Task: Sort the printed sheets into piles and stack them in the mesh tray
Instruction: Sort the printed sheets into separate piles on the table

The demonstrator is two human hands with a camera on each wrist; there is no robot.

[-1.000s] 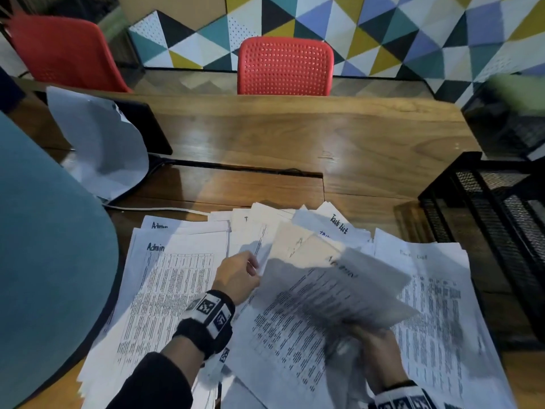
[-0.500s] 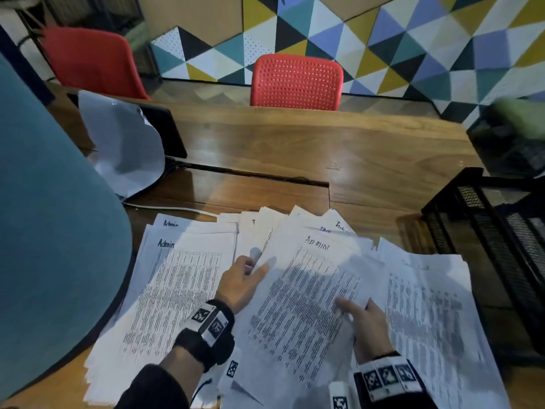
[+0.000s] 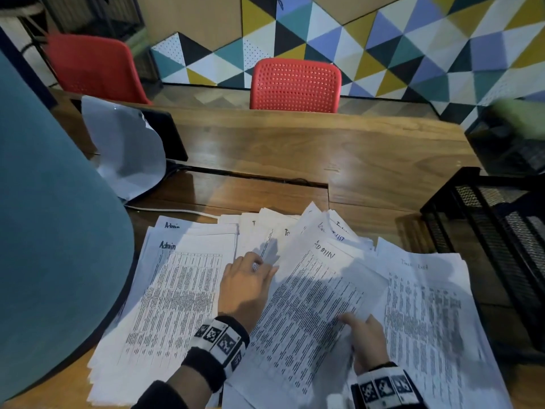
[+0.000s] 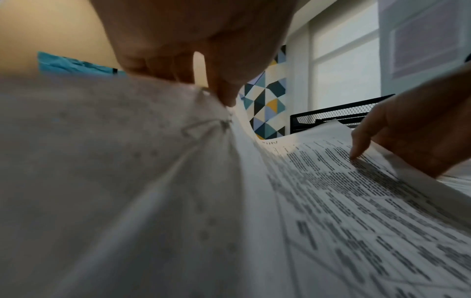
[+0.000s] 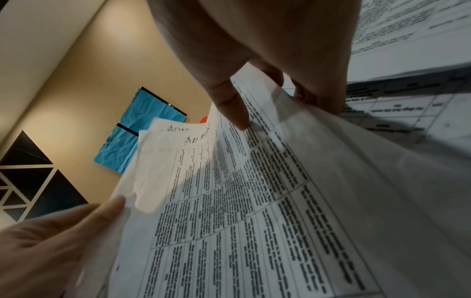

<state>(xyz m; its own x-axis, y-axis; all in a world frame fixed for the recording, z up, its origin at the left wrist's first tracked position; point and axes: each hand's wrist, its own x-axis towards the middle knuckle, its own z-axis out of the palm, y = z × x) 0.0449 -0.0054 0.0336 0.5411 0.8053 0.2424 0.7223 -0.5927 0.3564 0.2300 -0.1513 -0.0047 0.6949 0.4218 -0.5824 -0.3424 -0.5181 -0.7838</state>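
Fingers of the right hand (image 3: pixel 368 340) pinch the ADMIN sheet (image 3: pixel 309 305) at its near edge; left hand (image 3: pixel 246 286) grips its far side. Slide it flat leftward onto the Admin pile (image 3: pixel 177 290), corners squared; mesh tray (image 3: pixel 501 231) waits rightward.

Left wrist band (image 3: pixel 216 346): black elastic cuff, wide, ribbed; a row of white square tiles on top, each printed with a black pixel-block marker.
Right wrist band (image 3: pixel 385 389): same make; white tiles with black block markers in a row, black edging, partly cut off by the frame's bottom edge.
Left sleeve (image 3: pixel 160 398): dark, nearly black fabric, ends just short of the band.
Right sleeve: barely in view; cannot tell.
My fingers (image 3: pixel 259 261): bare, no rings or gloves visible.
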